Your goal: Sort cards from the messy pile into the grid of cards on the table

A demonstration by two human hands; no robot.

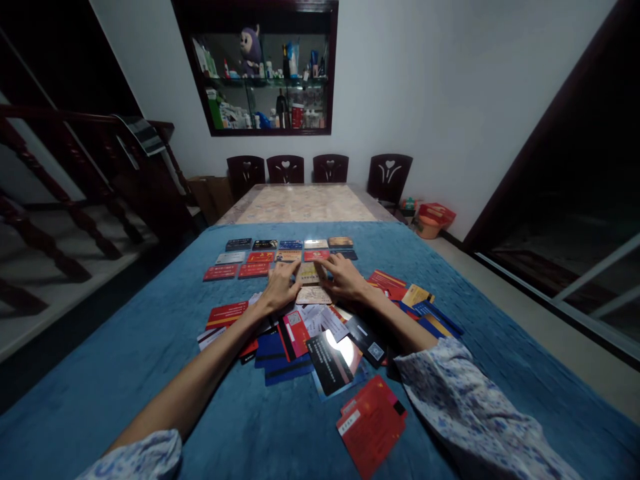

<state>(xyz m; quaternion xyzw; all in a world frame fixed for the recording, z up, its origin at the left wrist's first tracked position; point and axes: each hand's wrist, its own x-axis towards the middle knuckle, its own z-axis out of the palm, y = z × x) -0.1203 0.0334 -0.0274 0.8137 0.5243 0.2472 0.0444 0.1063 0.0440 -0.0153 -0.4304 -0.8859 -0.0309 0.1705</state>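
Note:
A yellowish card [310,273] lies between my two hands, at the end of the third row of cards. My left hand [283,285] has its index finger at this card's left edge, with the thumb lower down. At the right edge is my right hand [345,277], its index finger reaching the upper corner. Both hands hold the card from its sides, low over the cloth. Just below it lies a pale card with printed text [314,295]. Above it, a red and white card [317,255] belongs to the second row.
Rows of cards, including a red card [221,272], lie on the blue cloth [150,320]. A loose overlapping pile with a black card [330,363] spreads under my forearms. Red cards [374,423] lie nearest me. Dark chairs [285,169] stand beyond the table.

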